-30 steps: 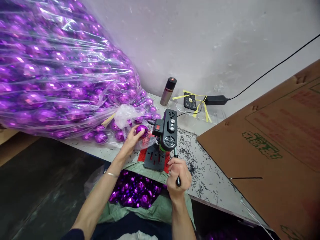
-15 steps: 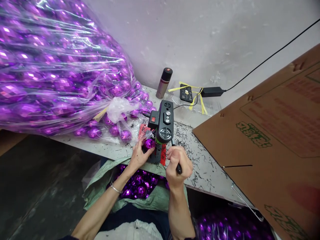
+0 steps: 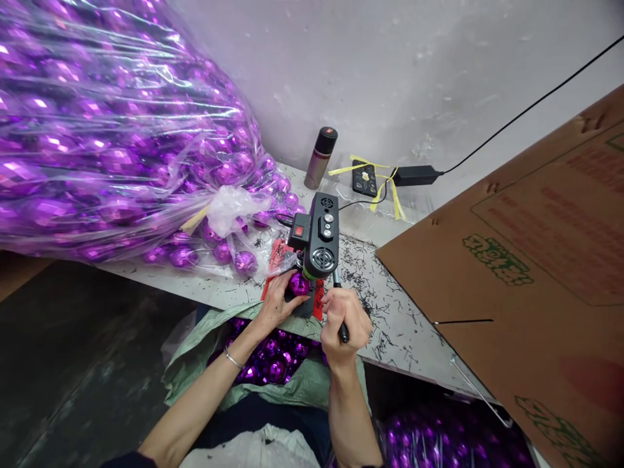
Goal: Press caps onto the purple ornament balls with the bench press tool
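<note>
My left hand (image 3: 279, 303) holds a shiny purple faceted ball (image 3: 299, 283) beneath the front end of a small black bench press (image 3: 324, 231). Thumb and fingers sit on either side of the ball. My right hand (image 3: 346, 318) is wrapped around the black-tipped lever handle (image 3: 344, 333) at the press's right side. A red switch shows on the box at the press's left. Red tape (image 3: 318, 300) lies at its base. Just below the table edge, a green woven sack (image 3: 195, 351) holds many more purple balls (image 3: 275, 368).
A big clear bag (image 3: 121, 130) of purple balls fills the left. Behind the press stand a spray can (image 3: 320, 158), a phone-like black object (image 3: 364, 178) and a power adapter (image 3: 416, 175). A cardboard box (image 3: 511, 273) leans at right. Dark scraps (image 3: 390, 325) litter the table.
My left hand has moved the purple ball slightly right, further under the press head. My right hand has shifted a little down and left with the lever.
</note>
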A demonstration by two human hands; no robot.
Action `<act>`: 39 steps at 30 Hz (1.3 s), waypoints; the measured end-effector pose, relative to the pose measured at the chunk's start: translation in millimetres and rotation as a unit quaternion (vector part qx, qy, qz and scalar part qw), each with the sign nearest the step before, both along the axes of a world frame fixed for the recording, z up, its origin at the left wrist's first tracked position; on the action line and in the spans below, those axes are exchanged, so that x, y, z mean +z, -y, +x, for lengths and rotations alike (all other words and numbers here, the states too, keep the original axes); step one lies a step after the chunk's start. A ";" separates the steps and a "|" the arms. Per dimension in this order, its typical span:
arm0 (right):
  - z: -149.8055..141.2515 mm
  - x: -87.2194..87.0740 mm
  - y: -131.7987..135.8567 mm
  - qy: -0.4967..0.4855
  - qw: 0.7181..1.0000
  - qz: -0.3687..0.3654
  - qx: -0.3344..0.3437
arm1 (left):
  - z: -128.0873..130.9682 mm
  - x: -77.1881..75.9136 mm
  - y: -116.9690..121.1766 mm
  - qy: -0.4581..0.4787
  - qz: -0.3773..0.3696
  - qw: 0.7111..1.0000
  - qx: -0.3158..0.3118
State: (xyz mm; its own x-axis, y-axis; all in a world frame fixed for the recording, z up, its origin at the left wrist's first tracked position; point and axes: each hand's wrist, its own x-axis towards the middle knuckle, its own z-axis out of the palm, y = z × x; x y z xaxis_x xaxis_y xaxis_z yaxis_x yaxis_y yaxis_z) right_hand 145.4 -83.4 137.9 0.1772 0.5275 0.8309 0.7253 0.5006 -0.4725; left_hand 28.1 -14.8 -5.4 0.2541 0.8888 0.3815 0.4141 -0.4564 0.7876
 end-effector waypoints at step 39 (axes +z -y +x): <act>-8.0 -56.8 -4.7 -0.022 0.998 0.051 -0.005 | 1.8 -2.2 -3.2 0.020 0.043 0.999 -0.013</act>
State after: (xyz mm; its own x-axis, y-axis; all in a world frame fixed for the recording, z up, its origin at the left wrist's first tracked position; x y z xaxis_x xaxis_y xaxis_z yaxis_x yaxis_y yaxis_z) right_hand 137.3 -78.7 81.1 0.2199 0.4378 0.8718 0.7108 0.5402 -0.4506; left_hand 29.9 -11.6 -7.6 0.2591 0.8456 0.4668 0.3712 -0.5334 0.7601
